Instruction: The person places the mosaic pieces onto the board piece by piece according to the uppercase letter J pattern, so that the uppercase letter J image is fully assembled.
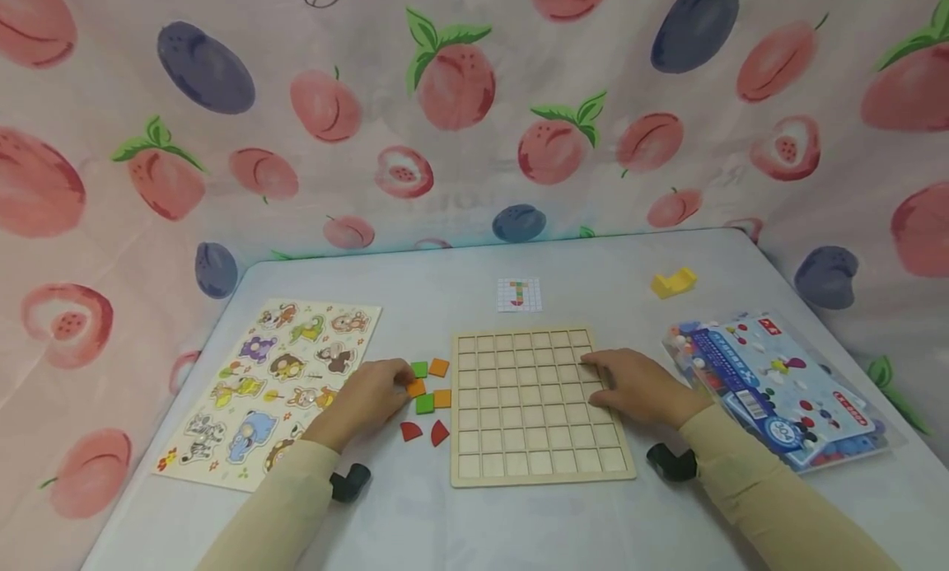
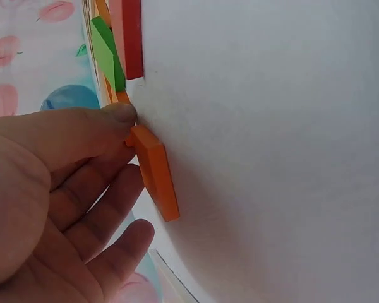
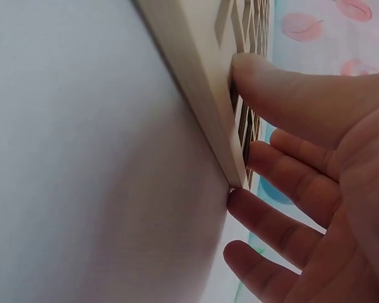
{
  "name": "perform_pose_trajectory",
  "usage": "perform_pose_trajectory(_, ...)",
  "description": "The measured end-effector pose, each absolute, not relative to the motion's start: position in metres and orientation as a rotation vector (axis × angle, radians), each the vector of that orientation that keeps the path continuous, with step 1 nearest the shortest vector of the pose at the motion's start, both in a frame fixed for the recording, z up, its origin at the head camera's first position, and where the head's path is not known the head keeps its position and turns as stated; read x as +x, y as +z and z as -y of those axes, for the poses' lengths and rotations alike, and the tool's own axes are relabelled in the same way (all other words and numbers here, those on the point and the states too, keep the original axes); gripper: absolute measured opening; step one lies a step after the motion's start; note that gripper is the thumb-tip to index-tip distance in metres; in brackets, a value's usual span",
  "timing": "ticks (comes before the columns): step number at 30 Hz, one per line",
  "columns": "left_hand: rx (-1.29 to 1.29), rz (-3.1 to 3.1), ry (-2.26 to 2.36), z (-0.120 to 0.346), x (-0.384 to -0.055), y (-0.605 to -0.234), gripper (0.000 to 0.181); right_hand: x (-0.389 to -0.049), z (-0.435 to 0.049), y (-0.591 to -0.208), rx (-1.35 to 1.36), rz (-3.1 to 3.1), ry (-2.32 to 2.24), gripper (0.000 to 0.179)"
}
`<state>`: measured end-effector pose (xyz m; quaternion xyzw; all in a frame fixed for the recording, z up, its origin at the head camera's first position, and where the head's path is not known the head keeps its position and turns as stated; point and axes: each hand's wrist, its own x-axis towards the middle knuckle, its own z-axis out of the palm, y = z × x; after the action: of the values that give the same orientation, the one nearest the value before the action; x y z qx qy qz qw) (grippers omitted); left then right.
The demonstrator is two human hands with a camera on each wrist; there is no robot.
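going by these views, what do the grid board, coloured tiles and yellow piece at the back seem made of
Grid board: probably wood, matte and unpainted-looking, given its pale beige tone.
Coloured tiles: painted wood or plastic, can't tell which; even, opaque colour, crisp edges.
Yellow piece: perhaps smooth plastic, judging by its uniform colour; too small to be sure.

Tiles (image 1: 425, 404) lie between the animal puzzle (image 1: 287, 365) and grid board (image 1: 544, 414).

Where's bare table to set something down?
Free: between pattern card and yellow block; also the strip on the near side of the grid board. Crowded: between animal puzzle and grid board, with tiles and left hand.
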<state>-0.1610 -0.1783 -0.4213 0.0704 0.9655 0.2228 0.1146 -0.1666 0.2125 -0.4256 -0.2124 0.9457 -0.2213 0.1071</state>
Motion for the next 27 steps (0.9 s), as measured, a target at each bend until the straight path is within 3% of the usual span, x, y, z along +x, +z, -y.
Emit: perform_pose_trajectory(27, 0.243, -2.819, 0.629, 0.1766, -0.1651, -0.4196, 0.021, -0.1704, -0.2108, -0.4251, -0.528, -2.751, -0.700, 0.061)
